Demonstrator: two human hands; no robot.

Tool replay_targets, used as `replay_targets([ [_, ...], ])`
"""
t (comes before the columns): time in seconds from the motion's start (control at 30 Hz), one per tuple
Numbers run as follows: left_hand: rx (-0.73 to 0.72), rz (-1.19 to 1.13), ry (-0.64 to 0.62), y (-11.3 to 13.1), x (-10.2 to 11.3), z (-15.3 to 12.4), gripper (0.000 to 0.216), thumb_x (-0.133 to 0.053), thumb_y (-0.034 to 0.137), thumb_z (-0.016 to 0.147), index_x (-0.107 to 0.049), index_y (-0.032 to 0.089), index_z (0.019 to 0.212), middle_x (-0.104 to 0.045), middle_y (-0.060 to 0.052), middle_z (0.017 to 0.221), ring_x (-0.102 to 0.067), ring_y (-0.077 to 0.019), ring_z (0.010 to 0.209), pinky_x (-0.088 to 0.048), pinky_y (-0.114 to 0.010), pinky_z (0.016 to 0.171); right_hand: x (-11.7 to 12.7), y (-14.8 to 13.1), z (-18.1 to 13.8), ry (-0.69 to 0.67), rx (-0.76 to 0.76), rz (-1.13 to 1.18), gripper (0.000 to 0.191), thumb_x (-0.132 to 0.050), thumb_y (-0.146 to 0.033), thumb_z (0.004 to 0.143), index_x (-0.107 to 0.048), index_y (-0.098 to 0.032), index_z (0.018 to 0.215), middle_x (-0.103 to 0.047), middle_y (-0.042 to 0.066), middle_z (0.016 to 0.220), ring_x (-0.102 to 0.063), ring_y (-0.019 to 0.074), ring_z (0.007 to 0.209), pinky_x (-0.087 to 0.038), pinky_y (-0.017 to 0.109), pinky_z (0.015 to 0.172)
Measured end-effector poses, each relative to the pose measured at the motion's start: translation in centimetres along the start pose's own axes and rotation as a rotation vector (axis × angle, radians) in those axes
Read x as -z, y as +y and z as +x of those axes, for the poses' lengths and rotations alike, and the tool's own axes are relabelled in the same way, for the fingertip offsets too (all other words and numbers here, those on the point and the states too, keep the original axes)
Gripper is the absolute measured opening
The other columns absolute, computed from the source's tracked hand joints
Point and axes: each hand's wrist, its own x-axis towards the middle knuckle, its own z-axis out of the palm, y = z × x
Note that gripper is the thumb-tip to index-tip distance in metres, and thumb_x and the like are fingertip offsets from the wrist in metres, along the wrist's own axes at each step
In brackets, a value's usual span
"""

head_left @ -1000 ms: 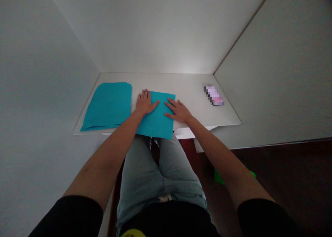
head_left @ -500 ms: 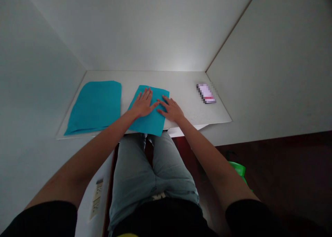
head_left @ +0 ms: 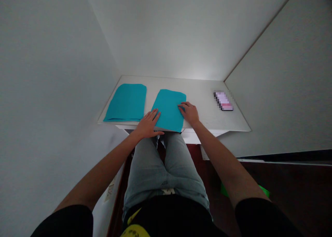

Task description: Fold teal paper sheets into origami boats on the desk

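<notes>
A teal paper sheet (head_left: 169, 109) lies on the white table (head_left: 202, 119), its near edge at the table's front edge. My left hand (head_left: 148, 124) rests flat on the sheet's near left corner, fingers stretched out. My right hand (head_left: 190, 112) touches the sheet's right edge, fingers curled at the paper. A stack of teal sheets (head_left: 127, 102) lies to the left, apart from both hands.
A pixelated flat object (head_left: 223, 101) lies at the table's right rear. White walls close in on the left, back and right. My legs in light jeans are under the table. A green object (head_left: 261, 189) sits on the dark floor at right.
Both hands have slid off the middle of the sheet: the left to its near left corner, the right to its right edge. The camera view has shifted.
</notes>
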Motion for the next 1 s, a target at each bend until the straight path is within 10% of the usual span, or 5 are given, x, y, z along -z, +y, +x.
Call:
replay_targets([
  [0.27,0.153,0.117,-0.068,3.6,1.7,0.2,0.073,-0.069,0.032,0.099,-0.046,0.011,0.165,-0.039,-0.024,0.174,-0.042,-0.0355,0.161,-0.040,-0.046,0.129,0.6,0.1,-3.7,-0.101,0.265,0.111,0.040,-0.052,-0.047,0.110,-0.076,-0.026,0.133,-0.072,0.008,0.148,-0.067,0.0295,0.138,-0.050,0.052,0.118],
  [0.47,0.165,0.084,-0.174,5.1,3.9,0.9,0.047,-0.063,0.032,0.103,-0.065,0.025,0.149,-0.059,-0.015,0.162,-0.065,-0.0321,0.141,-0.057,-0.043,0.110,2.9,2.3,-7.2,-0.175,0.290,0.195,0.048,-0.044,-0.049,0.112,-0.070,-0.028,0.146,-0.066,0.009,0.155,-0.061,0.0285,0.147,-0.044,0.058,0.126],
  [0.67,0.176,-0.191,-0.093,2.3,3.6,0.3,0.036,-0.064,0.042,0.101,-0.078,0.030,0.133,-0.078,-0.009,0.136,-0.076,-0.0360,0.120,-0.060,-0.045,0.099,4.2,2.6,-9.3,-0.238,0.339,0.188,0.091,-0.083,-0.073,0.080,-0.059,-0.032,0.157,-0.054,0.010,0.166,-0.052,0.0369,0.154,-0.032,0.065,0.131],
  [0.8,0.181,-0.378,0.023,-0.5,3.1,1.3,0.034,-0.066,0.051,0.098,-0.083,0.026,0.113,-0.084,-0.011,0.109,-0.078,-0.0319,0.100,-0.059,-0.041,0.091,3.7,1.9,-8.1,-0.152,0.201,0.260,0.052,-0.067,-0.069,0.095,-0.079,-0.027,0.123,-0.078,0.012,0.135,-0.072,0.0339,0.125,-0.051,0.056,0.115],
  [1.0,0.232,-0.490,0.139,-2.5,1.5,3.3,0.052,-0.076,0.063,0.086,-0.077,0.018,0.111,-0.079,-0.013,0.109,-0.073,-0.0295,0.099,-0.057,-0.042,0.094,2.3,1.9,-5.2,0.001,-0.135,0.446,0.063,-0.046,-0.077,0.099,-0.077,-0.022,0.102,-0.078,0.006,0.086,-0.072,0.0267,0.083,-0.059,0.040,0.082],
])
